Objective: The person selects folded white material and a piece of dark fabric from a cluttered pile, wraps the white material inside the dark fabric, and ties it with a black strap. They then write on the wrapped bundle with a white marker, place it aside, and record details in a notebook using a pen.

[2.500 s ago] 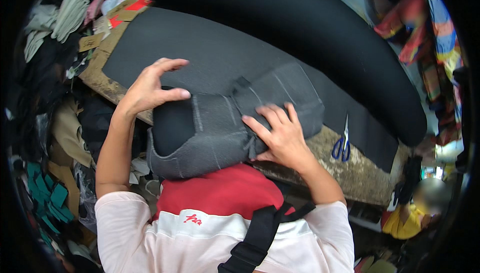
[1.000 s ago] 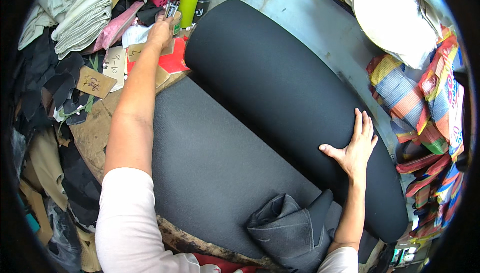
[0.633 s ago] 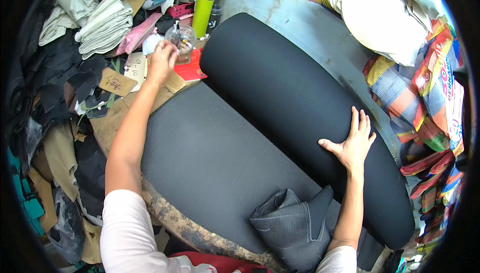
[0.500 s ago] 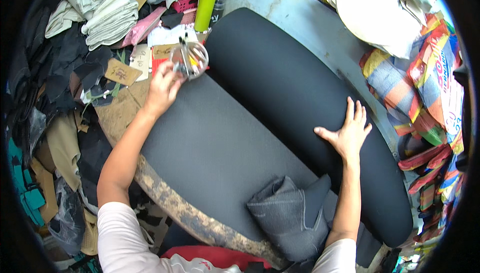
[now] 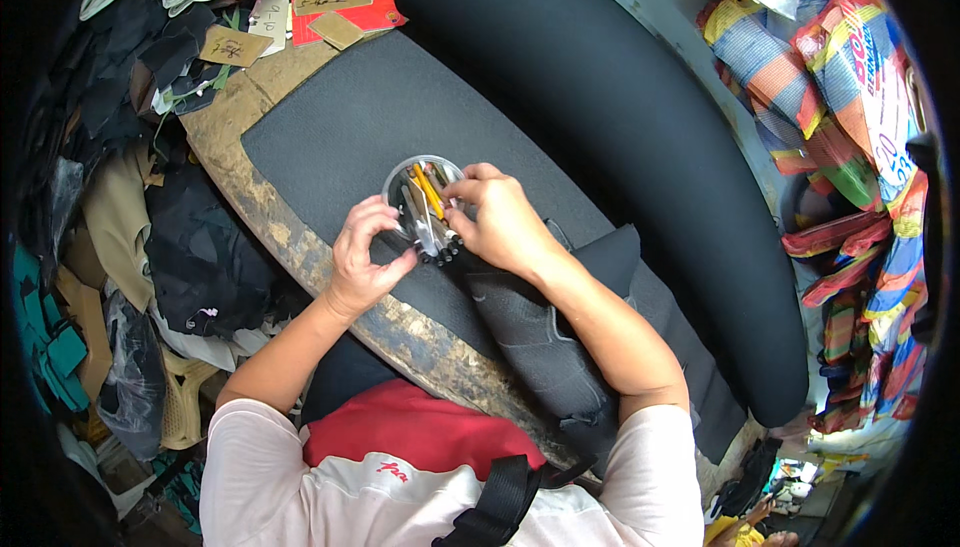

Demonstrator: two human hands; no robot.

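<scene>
A round clear plastic container (image 5: 387, 185) full of pens and pencils is on the dark grey fabric (image 5: 330, 157) in front of me. Yellow pencils (image 5: 428, 193) stand out among darker ones, and several black tips point toward me. My left hand (image 5: 365, 255) curls against the container's near left side, thumb and fingers bent around it. From the right, my right hand (image 5: 500, 219) reaches over the rim with bent fingers among the pens. Whatever its fingertips pinch is hidden. Beside my right forearm lies a bunched dark grey cloth (image 5: 545, 332) with light stitching.
A thick black fabric roll (image 5: 620, 117) runs diagonally beyond the flat fabric. The worn wooden table edge (image 5: 400, 342) is nearest me. Card tags (image 5: 235, 45) and a red card (image 5: 380, 12) lie far left. Scraps heap left; colourful woven sacks (image 5: 850, 97) stand right.
The container has come from the table's far left to the middle, near me. My right hand has left the fabric roll and reached into the container. The view has tilted nearer to me.
</scene>
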